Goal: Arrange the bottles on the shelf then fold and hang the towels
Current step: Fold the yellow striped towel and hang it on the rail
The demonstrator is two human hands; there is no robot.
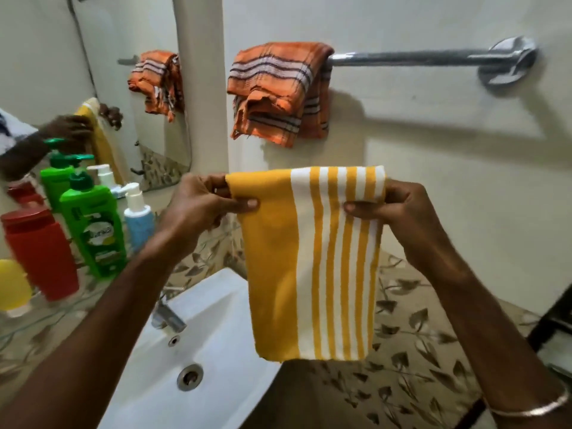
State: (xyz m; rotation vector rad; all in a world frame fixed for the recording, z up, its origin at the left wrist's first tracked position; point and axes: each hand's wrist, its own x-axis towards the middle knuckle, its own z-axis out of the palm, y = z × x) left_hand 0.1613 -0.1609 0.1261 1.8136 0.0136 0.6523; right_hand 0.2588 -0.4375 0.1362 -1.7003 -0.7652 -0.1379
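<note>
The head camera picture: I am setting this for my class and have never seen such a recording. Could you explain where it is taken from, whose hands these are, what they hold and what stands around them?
There is no machine here. One wide-angle camera sits on a person's head and looks forward and down, so you see their own two bare arms.

The left hand and the right hand each pinch a top corner of a folded yellow towel with white stripes, holding it up below the towel bar. An orange striped towel already hangs at the bar's left end.

On the left, a shelf carries a red bottle, green pump bottles, a blue bottle and more. A white sink lies below, and a mirror reflects the scene.
</note>
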